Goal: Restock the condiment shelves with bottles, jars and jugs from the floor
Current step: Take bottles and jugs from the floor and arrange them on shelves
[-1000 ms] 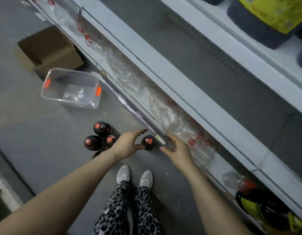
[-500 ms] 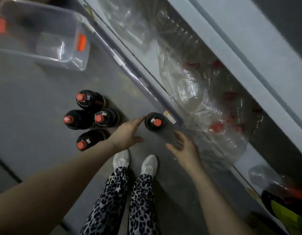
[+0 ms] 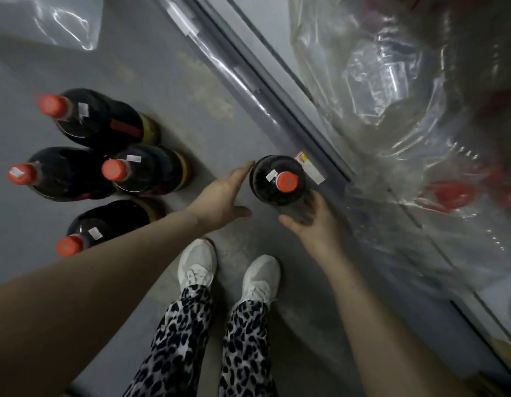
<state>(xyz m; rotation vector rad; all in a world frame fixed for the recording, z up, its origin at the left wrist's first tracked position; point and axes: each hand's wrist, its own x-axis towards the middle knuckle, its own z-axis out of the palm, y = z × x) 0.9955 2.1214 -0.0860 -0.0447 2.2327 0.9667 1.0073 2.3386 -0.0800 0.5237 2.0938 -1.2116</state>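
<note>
Two-handed, flanking one bottle [image 3: 277,181] of dark liquid, orange-capped, standing on the floor [image 3: 191,81] just beside the shelf [image 3: 277,110]. Reaching past four like bottles [image 3: 99,116] clustered leftward. Showing small white stickers, unreadable. Stretching left hand [image 3: 219,196] fingers [image 3: 242,173] straight against its side; spreading right hand [image 3: 314,227] fingers open at its near side, contact unclear.

Grey floor [image 3: 168,70], seen from above. One dark bottle [image 3: 272,193] with an orange cap stands upright on it and serves as reference. Left of that bottle, apart: four like bottles [image 3: 146,174], upright, close together. Toward me from it, near: my white shoes [image 3: 197,262]. Far beyond it, leftward: a corner of a clear plastic bin [image 3: 62,21]. Just right of it: the front rail [image 3: 248,78] of the bottom shelf [image 3: 271,32], on which lies a clear-wrapped pack of bottles [image 3: 406,110].
</note>
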